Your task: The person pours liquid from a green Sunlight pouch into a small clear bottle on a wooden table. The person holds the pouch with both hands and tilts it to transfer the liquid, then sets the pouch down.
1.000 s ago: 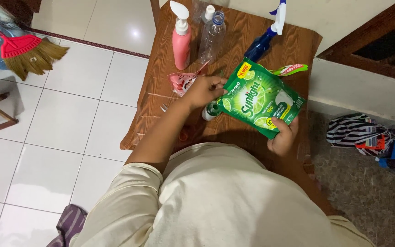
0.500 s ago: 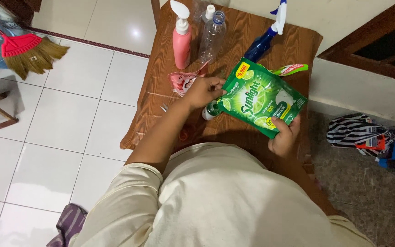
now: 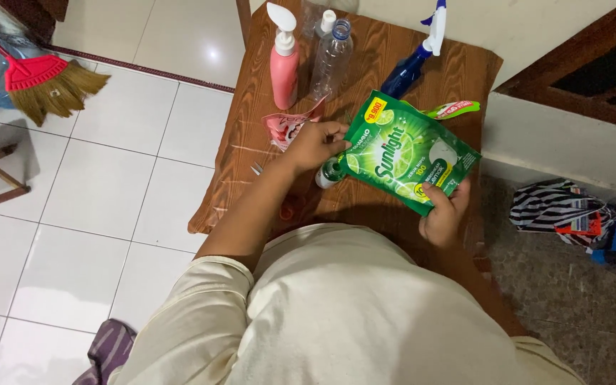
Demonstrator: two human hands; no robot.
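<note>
1. The table (image 3: 265, 164) is a dark, wood-grained board with a smooth sheen; it lies under both hands and carries everything else.
2. The green pouch (image 3: 408, 153) is a flat, glossy plastic refill bag, roughly square and tilted. It is held above the table between the two hands, its lower right corner in one grip and its left edge in the other.
3. The right hand (image 3: 445, 214) pinches the pouch's lower corner, thumb pressed on the front, fingers curled behind.
4. The left hand (image 3: 315, 142) closes its fingertips on the pouch's left edge; whether it also grips the spout there, I cannot tell.
5. The pink pump bottle (image 3: 284, 60), smooth opaque plastic with a white pump, stands beyond the left hand.
6. The clear bottle (image 3: 331, 60), ribbed and see-through, stands just beside it.
7. The blue spray bottle (image 3: 411, 64) lies slanted beyond the pouch's top edge.
8. A small white-and-green cap piece (image 3: 328, 173) sits just below the left hand, touching the pouch's corner.
</note>
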